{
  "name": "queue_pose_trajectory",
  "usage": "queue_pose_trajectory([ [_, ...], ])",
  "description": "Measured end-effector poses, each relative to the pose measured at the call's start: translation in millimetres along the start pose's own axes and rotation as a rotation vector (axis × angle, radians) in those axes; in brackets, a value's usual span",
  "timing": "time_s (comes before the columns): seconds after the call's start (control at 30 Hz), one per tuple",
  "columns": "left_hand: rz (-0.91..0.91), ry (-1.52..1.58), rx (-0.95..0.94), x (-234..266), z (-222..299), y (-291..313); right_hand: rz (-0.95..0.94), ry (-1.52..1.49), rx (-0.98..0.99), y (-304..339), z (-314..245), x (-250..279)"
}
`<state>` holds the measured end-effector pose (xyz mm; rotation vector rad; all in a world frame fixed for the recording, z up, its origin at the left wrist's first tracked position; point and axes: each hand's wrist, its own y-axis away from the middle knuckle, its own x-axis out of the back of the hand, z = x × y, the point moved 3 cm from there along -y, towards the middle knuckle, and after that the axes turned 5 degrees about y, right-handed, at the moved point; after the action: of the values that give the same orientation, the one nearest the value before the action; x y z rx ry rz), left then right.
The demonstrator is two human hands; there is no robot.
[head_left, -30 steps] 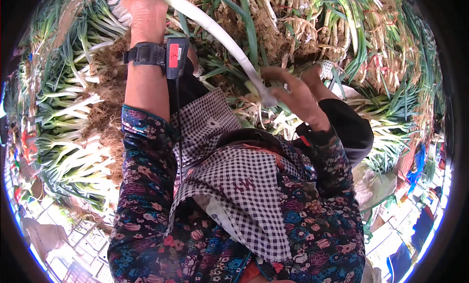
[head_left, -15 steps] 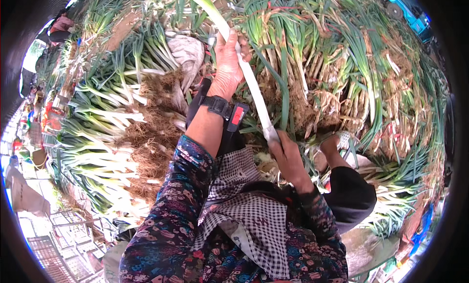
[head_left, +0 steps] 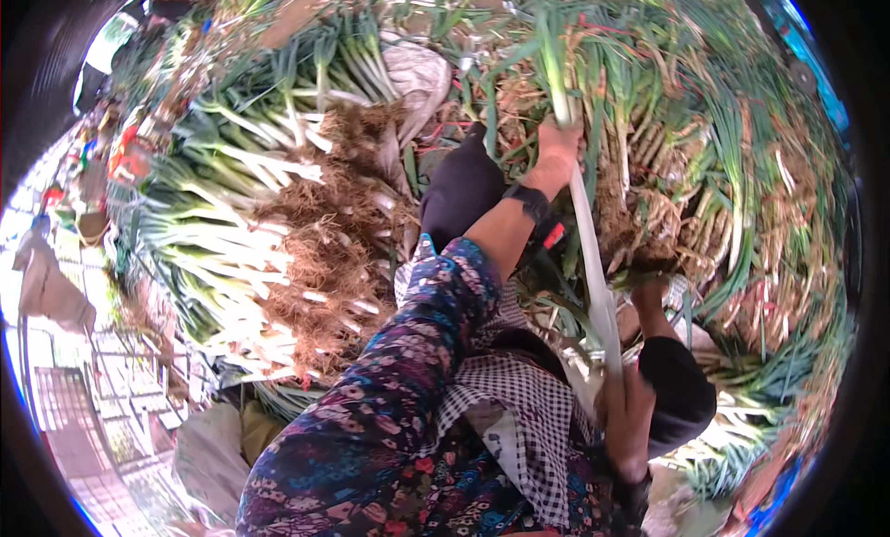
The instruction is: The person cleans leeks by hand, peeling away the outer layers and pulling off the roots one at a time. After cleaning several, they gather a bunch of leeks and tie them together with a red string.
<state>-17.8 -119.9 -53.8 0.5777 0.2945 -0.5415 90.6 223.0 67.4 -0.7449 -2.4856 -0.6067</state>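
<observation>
Head view: pale leek (head_left: 588, 231) slants far left to near right, left hand (head_left: 560, 146) wrapped round its shank below the leaves, right hand (head_left: 629, 405) well apart at the near end, grip too blurred to tell.

The left arm (head_left: 408, 338) stretches forward and across to the right, its forearm (head_left: 499, 236) bare, the left hand (head_left: 560, 147) closed in a fist-like grip. The right hand (head_left: 629, 412), slightly blurred, sits closer to the body, fingers curled, its wrist (head_left: 632, 467) low.
</observation>
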Motion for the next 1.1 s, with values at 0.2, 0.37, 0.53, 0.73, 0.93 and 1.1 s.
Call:
queue_pose_trajectory([
  [0.2,0.188,0.042,-0.334,30.0,36.4,-35.2,0.224,0.202,-0.232,20.3,24.6,58.0],
  [0.37,0.087,0.168,-0.524,58.8,50.2,12.3,0.333,0.621,0.228,-67.8,49.2,48.0],
  [0.53,0.004,0.228,-0.579,42.8,34.2,45.2,0.053,-0.037,0.307,-141.7,6.9,-16.9],
  [0.73,-0.391,0.477,-0.182,40.4,45.3,60.0,0.046,0.076,0.268,-143.7,17.3,-55.2],
  [0.93,-0.465,0.450,-0.103,9.2,13.9,79.6,0.502,0.314,0.326,-134.2,38.5,-61.2],
  [1.1,-0.368,0.452,-0.216,39.2,14.7,100.0,0.166,0.113,0.335,-138.1,7.6,-79.8],
])
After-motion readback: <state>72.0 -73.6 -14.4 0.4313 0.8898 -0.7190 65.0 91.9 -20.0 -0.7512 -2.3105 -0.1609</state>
